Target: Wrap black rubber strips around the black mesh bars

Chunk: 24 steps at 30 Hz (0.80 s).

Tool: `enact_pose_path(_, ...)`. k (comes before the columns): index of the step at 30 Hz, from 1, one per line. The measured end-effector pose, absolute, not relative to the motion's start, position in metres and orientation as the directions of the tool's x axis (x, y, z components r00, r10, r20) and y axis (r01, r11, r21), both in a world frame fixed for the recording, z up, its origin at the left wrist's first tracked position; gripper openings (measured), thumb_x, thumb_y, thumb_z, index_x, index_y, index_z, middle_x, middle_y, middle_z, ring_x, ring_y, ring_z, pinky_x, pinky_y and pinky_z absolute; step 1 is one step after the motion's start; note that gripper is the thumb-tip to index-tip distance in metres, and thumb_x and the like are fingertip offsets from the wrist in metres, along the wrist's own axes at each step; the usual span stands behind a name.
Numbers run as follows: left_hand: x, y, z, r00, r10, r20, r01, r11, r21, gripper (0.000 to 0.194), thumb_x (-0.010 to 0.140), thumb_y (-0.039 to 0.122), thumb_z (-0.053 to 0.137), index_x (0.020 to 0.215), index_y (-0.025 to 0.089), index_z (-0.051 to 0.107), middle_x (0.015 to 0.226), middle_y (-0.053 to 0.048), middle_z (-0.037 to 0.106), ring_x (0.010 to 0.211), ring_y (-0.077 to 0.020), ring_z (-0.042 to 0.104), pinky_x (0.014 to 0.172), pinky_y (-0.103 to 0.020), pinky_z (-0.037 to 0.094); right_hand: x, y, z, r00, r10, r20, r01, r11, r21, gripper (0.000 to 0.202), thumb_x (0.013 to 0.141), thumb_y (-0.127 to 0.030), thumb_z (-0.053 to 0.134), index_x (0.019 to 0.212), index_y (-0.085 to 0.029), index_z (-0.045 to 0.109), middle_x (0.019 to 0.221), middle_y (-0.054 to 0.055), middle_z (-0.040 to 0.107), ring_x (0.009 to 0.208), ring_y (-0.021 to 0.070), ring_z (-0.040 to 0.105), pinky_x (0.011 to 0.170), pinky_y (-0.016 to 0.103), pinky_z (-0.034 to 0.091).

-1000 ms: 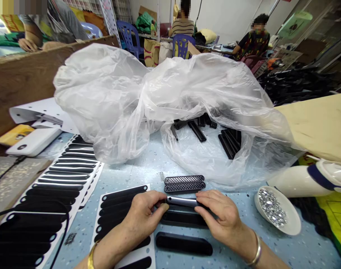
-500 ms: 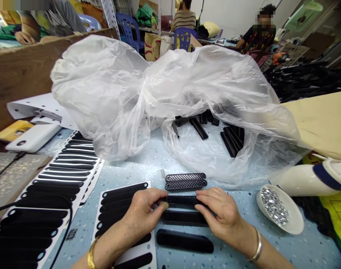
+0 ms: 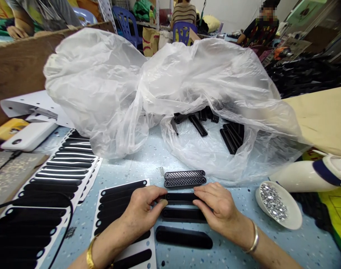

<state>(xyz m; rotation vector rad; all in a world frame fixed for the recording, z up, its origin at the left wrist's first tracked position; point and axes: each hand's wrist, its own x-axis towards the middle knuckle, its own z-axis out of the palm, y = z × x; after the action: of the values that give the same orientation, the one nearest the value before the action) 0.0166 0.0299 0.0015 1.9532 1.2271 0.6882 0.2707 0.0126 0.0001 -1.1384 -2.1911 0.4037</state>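
A narrow black plastic strip (image 3: 180,198) lies across the blue speckled table, its two ends between my hands. My left hand (image 3: 148,205) pinches the left end with thumb and fingers. At the right end, my right hand (image 3: 215,203) grips with the thumb below and fingers above. Nearer to me lie two more black strips, a middle one (image 3: 183,215) partly behind my right hand and a front one (image 3: 184,237). Just beyond are two black pieces with a crosshatched face (image 3: 185,178), side by side. A white sheet of black stickers (image 3: 120,200) is partly under my left forearm.
A large clear plastic bag (image 3: 103,93) with black pieces (image 3: 198,125) spreads across the back. At right stand a white bowl of shiny gems (image 3: 295,216) and a white bottle (image 3: 296,175). More sticker sheets (image 3: 58,183), a cable (image 3: 71,220) and a white power bank (image 3: 30,136) lie left. Other people sit beyond.
The view has shifted slightly, so most things sit a little higher and further left. Both hands keep hold of the same black strip.
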Motion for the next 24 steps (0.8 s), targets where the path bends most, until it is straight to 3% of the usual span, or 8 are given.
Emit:
enact_pose_path(3,0.016,0.029,0.0,0.398,0.909,0.127,0.521,-0.338,0.784,0.016,0.082,0.015,0.059,0.091,0.016,0.072,0.076,-0.002,0.073,0.063,-0.0147,0.067,0.059,-0.025,0.055,0.27,0.013,0.001,-0.428,0.814,0.393,0.618,0.581,-0.53,0.017,0.087,-0.009,0.062,0.101,-0.016,0.069,0.095,0.009,0.073,0.08,0.0237,0.064,0.069,0.04,0.049)
enact_pose_path(9,0.016,0.031,-0.006,0.455,0.814,0.36,0.418,-0.553,0.721,0.02,0.085,0.009,0.06,0.1,0.016,0.071,0.09,-0.005,0.077,0.079,-0.0164,0.073,0.073,-0.026,0.059,0.269,0.013,0.001,-0.433,0.812,0.391,0.617,0.584,-0.528,0.016,0.088,-0.009,0.061,0.101,-0.014,0.069,0.094,0.009,0.073,0.079,0.0233,0.064,0.069,0.04,0.049)
enact_pose_path(14,0.014,0.03,-0.014,0.538,0.68,0.499,0.381,-0.724,0.576,0.028,0.088,0.003,0.055,0.113,0.01,0.065,0.098,-0.013,0.075,0.083,-0.02,0.073,0.071,-0.031,0.061,0.268,0.012,0.003,-0.43,0.816,0.388,0.628,0.578,-0.521,0.016,0.088,-0.008,0.06,0.1,-0.014,0.069,0.093,0.009,0.073,0.079,0.0234,0.064,0.069,0.039,0.049)
enact_pose_path(19,0.011,0.025,-0.024,0.575,0.603,0.553,0.401,-0.797,0.452,0.037,0.088,0.0,0.052,0.124,0.007,0.058,0.106,-0.018,0.072,0.083,-0.0241,0.071,0.066,-0.038,0.061,0.268,0.011,0.003,-0.428,0.814,0.393,0.629,0.58,-0.517,0.017,0.088,-0.008,0.06,0.101,-0.015,0.068,0.093,0.009,0.073,0.08,0.0233,0.063,0.07,0.039,0.049)
enact_pose_path(24,0.013,0.024,-0.021,0.53,0.62,0.578,0.415,-0.784,0.461,0.031,0.089,0.002,0.054,0.119,0.011,0.061,0.103,-0.015,0.074,0.082,-0.0207,0.072,0.066,-0.033,0.062,0.268,0.011,0.002,-0.423,0.818,0.39,0.626,0.575,-0.526,0.016,0.089,-0.008,0.06,0.102,-0.015,0.068,0.094,0.008,0.073,0.08,0.0225,0.063,0.07,0.039,0.049)
